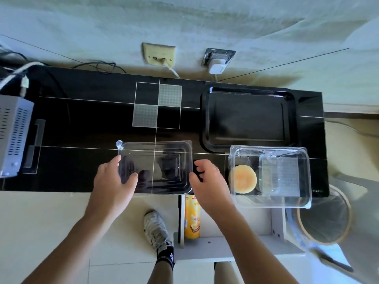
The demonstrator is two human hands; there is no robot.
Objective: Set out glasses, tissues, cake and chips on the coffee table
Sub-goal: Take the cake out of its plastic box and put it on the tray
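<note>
A clear plastic lid [155,167] lies flat on the black table [82,124], near the front edge. My left hand [114,181] grips its left side, fingers over the rim. At the lid's right edge my right hand [207,181] touches it with curled fingers. To the right stands an open clear container [270,175] with one round yellow cake [245,178] in its left half. A yellow chips can [191,217] stands on a lower white shelf under the table's front edge.
A black tray [249,117] lies at the table's back right. A grey perforated box [14,134] with cables sits at the left end. Wall sockets [217,60] are behind. A round bin [324,218] is at the right. My shoe [155,228] is on the pale floor.
</note>
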